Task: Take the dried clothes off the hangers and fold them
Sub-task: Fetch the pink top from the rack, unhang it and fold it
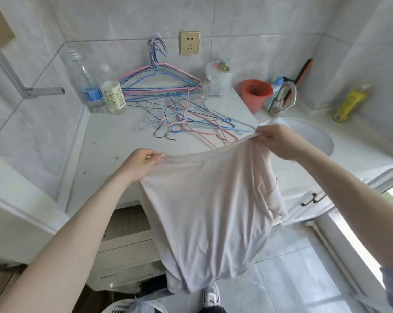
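A pale pink-grey garment (209, 211) hangs in the air in front of the counter, stretched by its top hem. My left hand (141, 163) pinches the hem's left end. My right hand (279, 141) grips the hem's right end, slightly higher and farther back. The cloth drops loosely down toward the floor, with a fold bunched on its right side. No hanger is in the garment. A heap of pink, blue and dark wire hangers (191, 118) lies on the white counter (105, 141) behind it, and more hangers (159, 80) lean against the wall.
Two plastic bottles (100, 93) stand at the counter's back left. A clear jar (218, 75), an orange bucket (256, 93), a tap (283, 98) and a sink (313, 136) are to the right. A white basket (125, 307) and my shoe (211, 294) are on the tiled floor.
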